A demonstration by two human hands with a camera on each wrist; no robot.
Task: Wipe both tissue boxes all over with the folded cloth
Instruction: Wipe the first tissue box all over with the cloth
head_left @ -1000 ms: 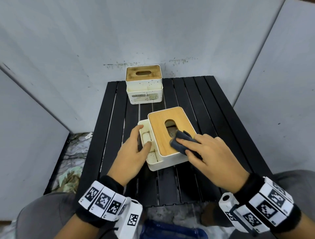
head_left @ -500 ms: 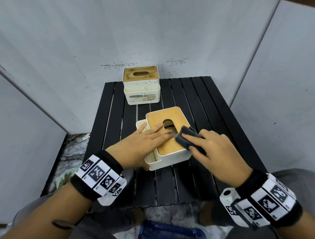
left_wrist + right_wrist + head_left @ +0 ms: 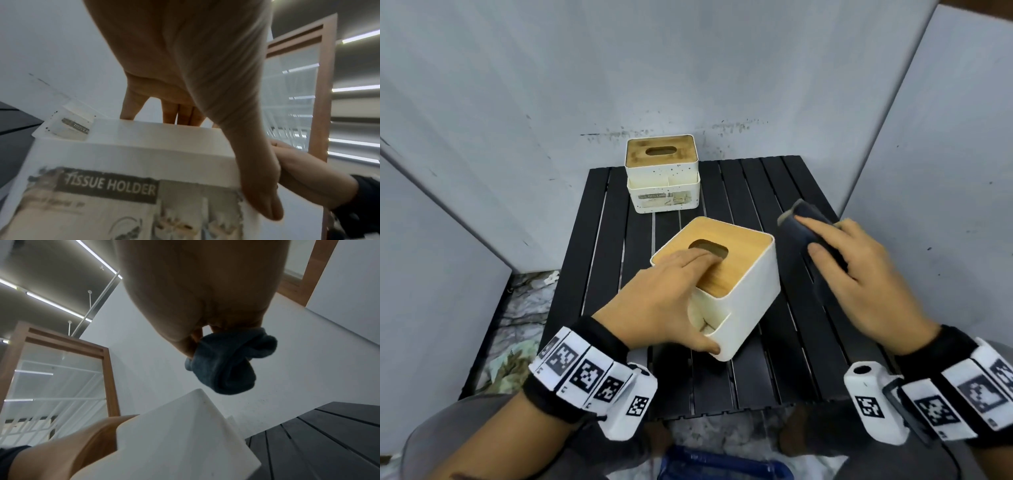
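Note:
The near tissue box [image 3: 750, 291], white with a wooden lid, sits turned at an angle on the black slatted table [image 3: 791, 342]. My left hand [image 3: 671, 294] grips it, fingers flat on the lid beside the slot and thumb hooked round the lower front corner. The left wrist view shows the box's labelled side [image 3: 127, 154]. To the right of the box, apart from it, my right hand [image 3: 859, 274] holds the folded dark cloth [image 3: 796, 229], bunched under the fingers [image 3: 226, 363]. The second tissue box [image 3: 662, 178] stands at the table's far edge.
Grey panels close in the table at the back and on both sides. Bare slats lie between the two boxes and along the right side. Below the table's left edge, rumpled material [image 3: 517, 342] lies on the floor.
My left hand left the box's side pocket, went onto the lid and turned the box. My right hand lifted the cloth off the lid and moved it away to the right.

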